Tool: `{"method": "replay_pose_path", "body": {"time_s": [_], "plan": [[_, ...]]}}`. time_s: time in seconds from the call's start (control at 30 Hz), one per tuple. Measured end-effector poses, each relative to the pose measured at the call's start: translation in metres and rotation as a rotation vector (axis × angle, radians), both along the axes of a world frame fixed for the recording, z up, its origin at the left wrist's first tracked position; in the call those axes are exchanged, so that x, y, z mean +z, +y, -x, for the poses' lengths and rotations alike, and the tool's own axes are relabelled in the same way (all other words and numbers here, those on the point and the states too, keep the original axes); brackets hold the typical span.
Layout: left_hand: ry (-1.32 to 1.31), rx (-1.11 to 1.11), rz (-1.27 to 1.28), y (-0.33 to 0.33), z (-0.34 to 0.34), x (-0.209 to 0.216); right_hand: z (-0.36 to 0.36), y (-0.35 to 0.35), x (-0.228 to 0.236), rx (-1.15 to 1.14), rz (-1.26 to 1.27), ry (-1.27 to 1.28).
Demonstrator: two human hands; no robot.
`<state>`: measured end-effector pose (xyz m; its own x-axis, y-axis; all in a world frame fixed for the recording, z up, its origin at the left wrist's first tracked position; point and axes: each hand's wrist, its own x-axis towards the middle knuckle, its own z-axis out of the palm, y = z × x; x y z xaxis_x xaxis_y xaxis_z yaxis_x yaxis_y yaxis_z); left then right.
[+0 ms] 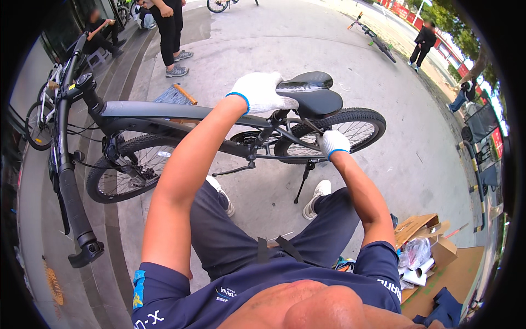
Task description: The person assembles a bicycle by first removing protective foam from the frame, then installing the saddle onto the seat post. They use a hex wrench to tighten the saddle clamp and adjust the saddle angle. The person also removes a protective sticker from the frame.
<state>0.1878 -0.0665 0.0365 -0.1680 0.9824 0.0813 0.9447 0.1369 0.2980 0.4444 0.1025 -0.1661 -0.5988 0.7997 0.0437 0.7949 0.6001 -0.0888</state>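
Note:
A dark grey bicycle [148, 109] stands crosswise before me on its kickstand [303, 181], handlebar to the left and rear wheel to the right. My left hand [262, 93], in a white knit glove with a blue cuff, grips the nose of the black saddle [320, 101]. Below the saddle's rear, beside the rear wheel [372, 123], my right hand [333, 143] is closed in a matching glove. A slim dark rod-like tool [311, 124] runs from its fingers up toward the saddle's underside. The tool's far end is hidden under the saddle.
The handlebar [71, 186] reaches close on my left, near stone steps [112, 219]. An opened cardboard box [422, 236] with packing scraps sits at the right. A person [170, 33] stands beyond the frame; a green bicycle [378, 41] lies farther off.

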Motion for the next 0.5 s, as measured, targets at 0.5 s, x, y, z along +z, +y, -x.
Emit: {"method": "replay_pose_path", "body": {"time_s": [0.5], "plan": [[0.024,0.034,-0.059,-0.008,-0.006,-0.002,0.017,-0.004,-0.001,-0.062,0.599,-0.099]]}}
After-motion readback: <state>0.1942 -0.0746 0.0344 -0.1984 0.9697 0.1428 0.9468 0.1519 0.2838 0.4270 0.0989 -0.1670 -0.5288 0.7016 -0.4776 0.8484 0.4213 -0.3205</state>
